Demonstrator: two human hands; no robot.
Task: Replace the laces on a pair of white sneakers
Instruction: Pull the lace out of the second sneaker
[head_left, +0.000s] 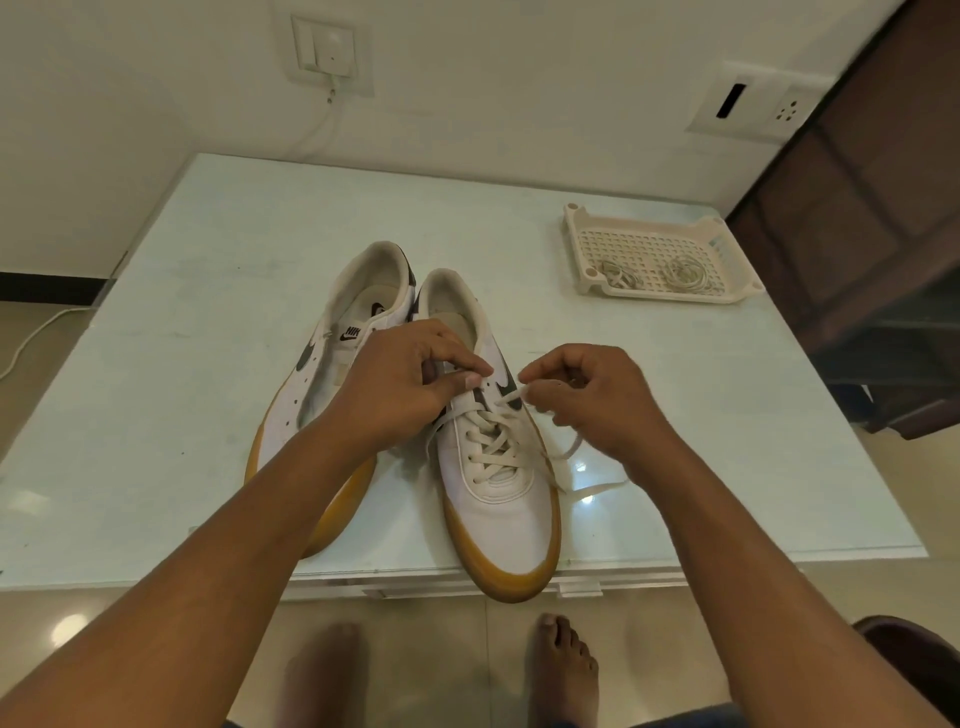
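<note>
- Head view: white leather sneaker with a gum-yellow sole stands toe towards the person on the pale glass-topped table, touching the second sneaker, which looks unlaced.
- Left hand curls at the top eyelets, pinching the off-white flat lace.
- Right hand pinches the other lace end; slack trails on the glass.
- Two coiled laces lie in the cream perforated plastic tray, well apart.
- Risks: an uneven pull could leave the ends unequal; a hard tug could slide the shoe, since its toe overhangs the table edge.
</note>
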